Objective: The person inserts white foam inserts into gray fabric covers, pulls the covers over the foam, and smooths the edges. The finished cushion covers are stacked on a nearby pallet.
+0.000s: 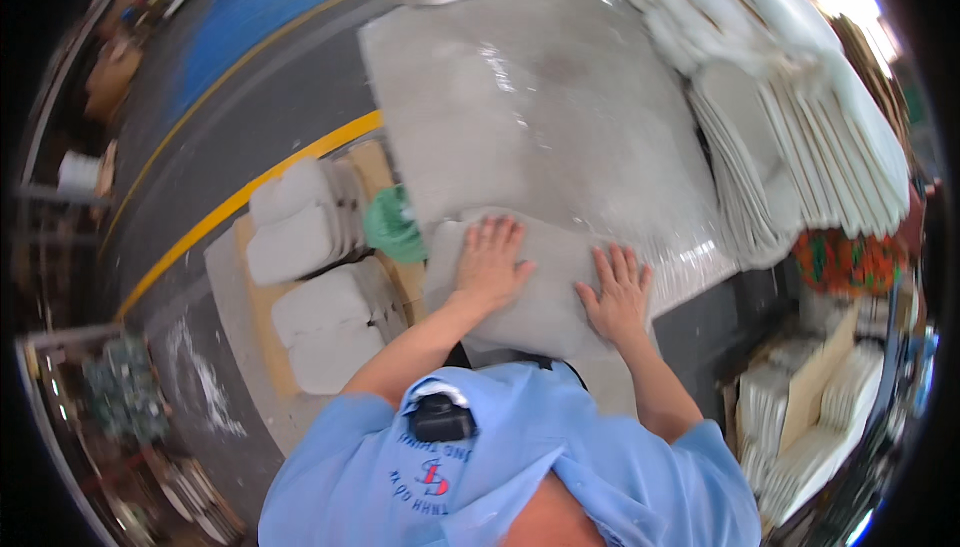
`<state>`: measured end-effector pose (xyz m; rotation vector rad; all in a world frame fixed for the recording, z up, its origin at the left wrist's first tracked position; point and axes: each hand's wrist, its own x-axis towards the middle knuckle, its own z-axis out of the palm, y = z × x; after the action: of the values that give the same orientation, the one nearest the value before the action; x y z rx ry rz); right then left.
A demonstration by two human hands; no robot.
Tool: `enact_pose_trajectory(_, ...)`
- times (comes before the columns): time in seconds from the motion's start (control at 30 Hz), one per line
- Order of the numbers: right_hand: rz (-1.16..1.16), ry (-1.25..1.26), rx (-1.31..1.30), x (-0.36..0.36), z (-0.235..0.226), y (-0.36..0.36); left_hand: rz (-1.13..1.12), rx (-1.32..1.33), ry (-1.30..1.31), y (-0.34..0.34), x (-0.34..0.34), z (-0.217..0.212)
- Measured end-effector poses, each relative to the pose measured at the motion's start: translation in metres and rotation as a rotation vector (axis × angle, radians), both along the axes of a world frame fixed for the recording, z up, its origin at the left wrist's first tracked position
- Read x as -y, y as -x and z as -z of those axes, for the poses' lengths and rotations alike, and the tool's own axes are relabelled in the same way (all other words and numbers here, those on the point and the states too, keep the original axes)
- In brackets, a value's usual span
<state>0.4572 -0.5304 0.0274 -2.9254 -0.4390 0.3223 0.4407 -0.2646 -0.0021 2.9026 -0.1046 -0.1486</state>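
A light grey padded piece, like a cushion, lies at the near edge of a table whose top looks covered in shiny clear film. My left hand rests flat on the pad's upper left part, fingers spread and pointing away from me. On its right side lies my right hand, also flat with the fingers apart. Neither hand grips anything. Part of the pad's near edge is hidden by my forearms and blue shirt.
Stacked grey pads stand on cardboard at the left, next to a green bag. Rows of pale padded pieces crowd the table's right side. A yellow line crosses the dark floor. More pale pieces stand lower right.
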Motion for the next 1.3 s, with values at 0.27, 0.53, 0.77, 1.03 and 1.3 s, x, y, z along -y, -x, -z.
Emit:
enact_pose_trajectory(0.27,-0.001,-0.283,0.195,0.041,0.021,0.017,-0.148,0.325,0.280,-0.017,-0.023,-0.014)
enact_pose_trajectory(0.53,0.461,-0.523,0.018,0.083,0.037,0.057,-0.484,0.375,0.225,0.067,-0.053,0.001)
enact_pose_trajectory(0.77,0.578,-0.844,-0.186,0.071,0.040,0.042,-0.577,0.201,0.267,0.060,-0.056,-0.007)
enact_pose_trajectory(1.03,0.821,-1.231,-0.591,0.072,0.028,0.044,-0.648,-0.011,0.516,0.042,-0.067,-0.017)
enact_pose_trajectory(1.3,0.628,-1.488,-1.086,0.082,0.019,0.041,-0.721,-0.067,0.905,0.056,-0.109,-0.017)
